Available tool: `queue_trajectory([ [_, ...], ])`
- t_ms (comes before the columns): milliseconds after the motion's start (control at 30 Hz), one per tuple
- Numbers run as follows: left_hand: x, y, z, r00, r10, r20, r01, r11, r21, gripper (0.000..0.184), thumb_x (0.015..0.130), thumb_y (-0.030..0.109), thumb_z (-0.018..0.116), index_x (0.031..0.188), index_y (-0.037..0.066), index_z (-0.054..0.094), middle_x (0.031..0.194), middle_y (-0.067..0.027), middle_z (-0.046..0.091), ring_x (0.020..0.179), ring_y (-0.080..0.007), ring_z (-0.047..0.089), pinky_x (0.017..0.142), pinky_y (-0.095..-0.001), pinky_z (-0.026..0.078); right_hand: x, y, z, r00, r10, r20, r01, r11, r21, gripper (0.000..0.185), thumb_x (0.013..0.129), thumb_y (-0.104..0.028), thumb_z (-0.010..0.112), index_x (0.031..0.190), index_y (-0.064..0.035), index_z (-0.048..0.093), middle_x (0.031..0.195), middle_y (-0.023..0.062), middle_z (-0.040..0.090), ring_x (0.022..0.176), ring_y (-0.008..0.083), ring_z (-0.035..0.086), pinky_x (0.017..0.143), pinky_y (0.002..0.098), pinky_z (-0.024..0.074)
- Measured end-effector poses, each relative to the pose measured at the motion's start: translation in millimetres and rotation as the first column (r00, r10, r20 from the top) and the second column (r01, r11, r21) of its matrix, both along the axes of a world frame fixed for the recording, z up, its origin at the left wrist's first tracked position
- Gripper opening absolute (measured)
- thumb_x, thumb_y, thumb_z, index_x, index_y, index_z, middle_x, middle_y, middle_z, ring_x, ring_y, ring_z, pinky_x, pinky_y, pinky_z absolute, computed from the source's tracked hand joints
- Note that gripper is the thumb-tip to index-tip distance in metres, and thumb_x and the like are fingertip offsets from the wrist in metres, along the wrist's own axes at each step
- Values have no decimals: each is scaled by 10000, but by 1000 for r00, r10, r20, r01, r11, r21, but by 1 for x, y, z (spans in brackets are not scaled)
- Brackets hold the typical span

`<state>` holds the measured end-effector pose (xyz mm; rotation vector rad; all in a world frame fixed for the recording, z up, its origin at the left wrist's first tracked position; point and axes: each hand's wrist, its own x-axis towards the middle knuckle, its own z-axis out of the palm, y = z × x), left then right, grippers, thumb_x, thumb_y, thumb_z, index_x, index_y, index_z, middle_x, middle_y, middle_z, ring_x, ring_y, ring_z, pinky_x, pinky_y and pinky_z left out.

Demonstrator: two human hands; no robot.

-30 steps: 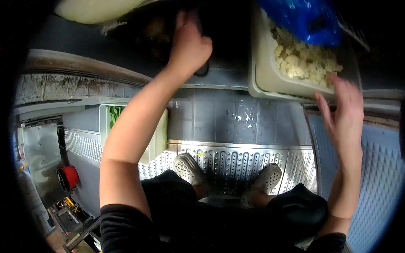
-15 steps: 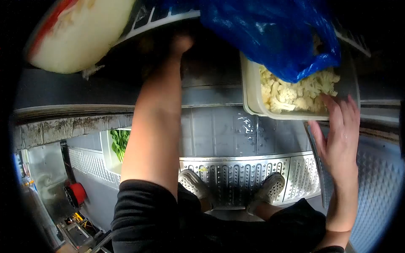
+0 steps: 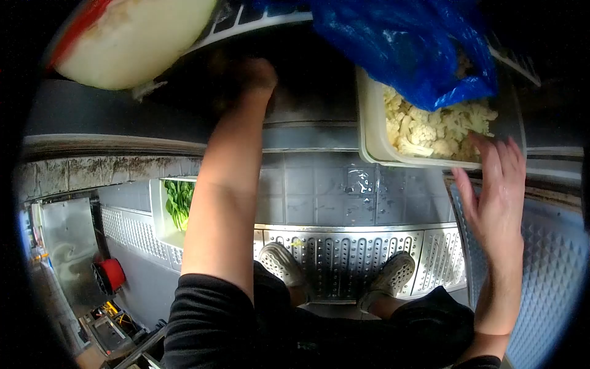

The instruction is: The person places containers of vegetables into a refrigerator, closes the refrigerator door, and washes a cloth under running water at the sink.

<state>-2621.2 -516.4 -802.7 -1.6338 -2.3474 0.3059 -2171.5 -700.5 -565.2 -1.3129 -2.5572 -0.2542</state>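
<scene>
My left hand (image 3: 258, 75) reaches into the dark inside of a cabinet, left of a plastic tub (image 3: 369, 132). Shadow hides its fingers, so I cannot tell whether it is open or closed or touches anything. Pale cauliflower pieces (image 3: 424, 132) fill the tub, and a crumpled blue plastic bag (image 3: 405, 49) hangs over its back part. At the tub's front right corner, my right hand (image 3: 498, 184) has its fingers over the rim and its thumb outside, holding the edge.
A large pale cut piece of produce (image 3: 135, 43) is at the upper left, near a white wire rack (image 3: 258, 23). Lower left, leafy greens (image 3: 178, 203) lie in a white container (image 3: 158, 212). Perforated metal plates (image 3: 338, 246) cover the floor under my feet. A textured door panel (image 3: 547, 270) stands right.
My left forearm has shifted slightly, its hand still in the dark. The view has moved a little, showing more of the greens. My right hand stays at the tub's rim.
</scene>
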Motion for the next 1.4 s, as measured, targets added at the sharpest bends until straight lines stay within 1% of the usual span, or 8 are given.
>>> queue_trajectory([
  [67, -14, 10, -29, 995, -65, 80, 52, 987, 153, 462, 958, 206, 616, 1389, 39, 598, 1453, -204, 562, 1336, -358, 541, 1131, -469, 426, 1, 1, 0, 1000, 5, 11, -5, 1000, 11, 460, 818, -190, 768, 1215, -13, 619, 1005, 200, 619, 996, 408, 597, 1048, 554, 414],
  [167, -66, 32, -88, 917, -394, 60, 326, 829, 454, 514, 934, 189, 622, 1417, 26, 562, 1454, -228, 553, 1344, -395, 527, 1146, -503, 408, 3, 0, -2, 1000, 4, 20, -4, 1000, 15, 447, 827, -187, 766, 1213, -14, 622, 1013, 203, 625, 1002, 406, 600, 1047, 551, 416],
  [233, -73, 31, -88, 869, -492, 43, 404, 758, 512, 526, 927, 187, 619, 1423, 23, 555, 1452, -235, 552, 1346, -406, 524, 1150, -515, 403, 2, 0, -2, 1000, 4, 16, -5, 1000, 13, 435, 833, -185, 764, 1208, -14, 626, 1019, 205, 628, 1006, 403, 602, 1049, 549, 416],
  [333, -46, 17, -67, 946, -247, 211, 169, 929, 330, 510, 932, 198, 606, 1410, 26, 569, 1446, -230, 560, 1344, -402, 528, 1146, -514, 406, 2, 0, -1, 1000, 14, 8, -14, 1000, 8, 420, 839, -181, 761, 1202, -12, 633, 1035, 209, 634, 1015, 399, 606, 1053, 546, 418],
  [467, -16, -6, -32, 968, -105, 226, 58, 977, 207, 491, 938, 214, 589, 1393, 31, 587, 1438, -225, 570, 1341, -396, 534, 1142, -514, 409, 3, 1, -2, 1000, 15, 18, -16, 999, 28, 421, 844, -183, 759, 1208, -9, 637, 1067, 214, 643, 1036, 398, 610, 1062, 545, 418],
  [833, -63, 3, -50, 949, -130, 286, 55, 965, 257, 457, 954, 256, 541, 1347, 44, 636, 1415, -209, 598, 1333, -381, 551, 1130, -513, 419, 5, 0, -2, 1000, 21, -4, -21, 1000, 0, 418, 858, -169, 743, 1233, -27, 627, 1080, 193, 653, 1045, 377, 620, 1063, 535, 413],
  [1067, -63, -17, -32, 939, -49, 342, 10, 993, 117, 451, 964, 283, 510, 1317, 52, 668, 1400, -199, 616, 1328, -371, 561, 1123, -513, 425, 5, 0, -2, 999, 14, -38, -14, 1000, -7, 407, 866, -170, 726, 1229, -22, 619, 1067, 188, 652, 1041, 374, 620, 1063, 529, 411],
  [1400, 76, -102, 27, 944, 39, 327, -30, 999, -33, 467, 978, 327, 462, 1266, 61, 717, 1368, -190, 648, 1313, -363, 582, 1101, -513, 447, 3, 3, -2, 999, 44, 15, -44, 999, 16, 402, 864, -155, 719, 1227, -17, 616, 1100, 197, 651, 1052, 384, 617, 1055, 525, 426],
])
